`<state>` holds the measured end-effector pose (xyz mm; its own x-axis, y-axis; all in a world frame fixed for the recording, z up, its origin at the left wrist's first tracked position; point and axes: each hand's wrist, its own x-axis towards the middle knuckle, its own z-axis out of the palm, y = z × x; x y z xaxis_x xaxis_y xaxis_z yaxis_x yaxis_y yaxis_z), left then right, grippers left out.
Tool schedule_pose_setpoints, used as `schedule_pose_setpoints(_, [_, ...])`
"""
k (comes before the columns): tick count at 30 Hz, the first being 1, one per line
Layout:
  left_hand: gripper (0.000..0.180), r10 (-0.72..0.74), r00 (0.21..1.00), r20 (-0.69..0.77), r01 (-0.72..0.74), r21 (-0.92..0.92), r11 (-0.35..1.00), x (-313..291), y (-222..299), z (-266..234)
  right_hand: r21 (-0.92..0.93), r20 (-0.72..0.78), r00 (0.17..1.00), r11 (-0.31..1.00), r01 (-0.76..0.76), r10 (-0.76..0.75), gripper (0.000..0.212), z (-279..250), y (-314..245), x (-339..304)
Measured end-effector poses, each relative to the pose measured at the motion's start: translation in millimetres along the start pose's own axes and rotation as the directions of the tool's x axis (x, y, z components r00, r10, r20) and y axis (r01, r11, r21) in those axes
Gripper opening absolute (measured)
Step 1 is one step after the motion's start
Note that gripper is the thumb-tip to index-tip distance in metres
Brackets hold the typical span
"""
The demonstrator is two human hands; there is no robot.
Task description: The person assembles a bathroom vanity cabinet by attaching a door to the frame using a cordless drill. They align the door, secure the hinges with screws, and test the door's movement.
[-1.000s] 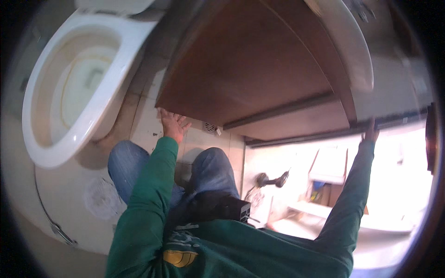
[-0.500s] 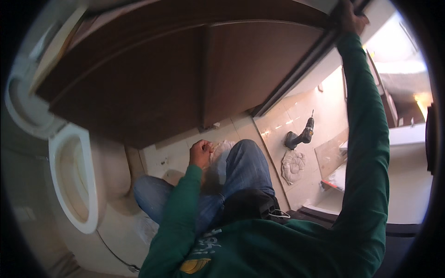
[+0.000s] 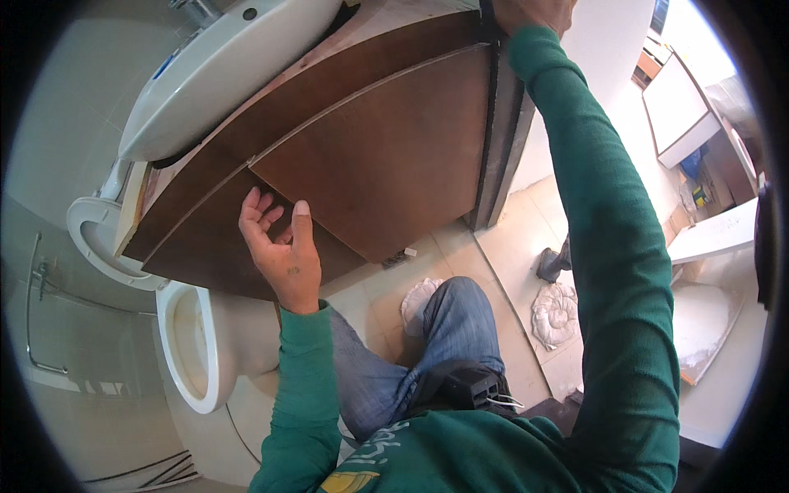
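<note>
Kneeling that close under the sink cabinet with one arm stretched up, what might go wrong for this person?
The right hand reaches high to the brown cabinet's top corner, so the stretch could tip their balance. The left hand hangs open before the lower door edge, where fingers might get pinched if a door swings. The white basin overhangs above, so rising quickly may mean a bumped head. The toilet beside the knees leaves little room to shift.

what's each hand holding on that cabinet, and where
Right hand grips the brown cabinet at its top corner edge. Left hand is open against its curved front, gripping nothing.
</note>
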<state>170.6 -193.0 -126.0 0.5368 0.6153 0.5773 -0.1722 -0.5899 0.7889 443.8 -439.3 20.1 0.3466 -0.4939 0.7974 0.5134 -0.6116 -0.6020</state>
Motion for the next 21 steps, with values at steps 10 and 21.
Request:
schedule_pose_setpoints(10, [0.062, -0.039, 0.987, 0.157, 0.069, -0.189, 0.980, 2.6, -4.8, 1.0, -0.067, -0.017, 1.000, 0.998, 0.016, -0.018, 0.111, 4.5, 8.6, 1.3])
schedule_pose_setpoints(21, [0.044, 0.104, 0.918, 0.383, 0.110, -0.498, 0.860, 9.2, -52.4, -21.6, -0.088, 0.236, 0.971, 0.996, -0.014, 0.034, 0.094, -19.2, -18.6, -2.9])
